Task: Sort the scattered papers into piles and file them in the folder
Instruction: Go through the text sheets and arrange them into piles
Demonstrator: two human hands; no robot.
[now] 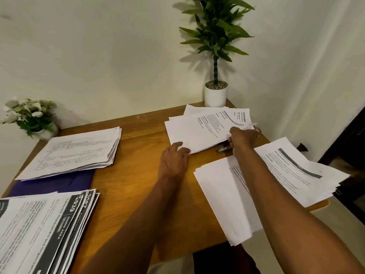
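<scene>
Near left: our dark-headed pile [45, 224] runs off the bench [134, 155] at its near-left corner.
Near right: white sheets [223, 204] overhang the near edge; a printed stack [296, 171] on them overhangs the right edge.
Open room: we see a bare strip up the middle, between the left and right piles.
Folder [59, 183]: purple, flat by the left edge, mostly under the back pile [75, 151].
Left hand [173, 161]: fingers loose and spread, tips touching the near corner of the far pile [199, 129].
Right hand [244, 138]: curled fingers pinch that pile's right edge.
Metal object [224, 149]: just beside that pile's near edge.
Far: a pot [215, 93] in the back corner; flowers [29, 115] back left.
</scene>
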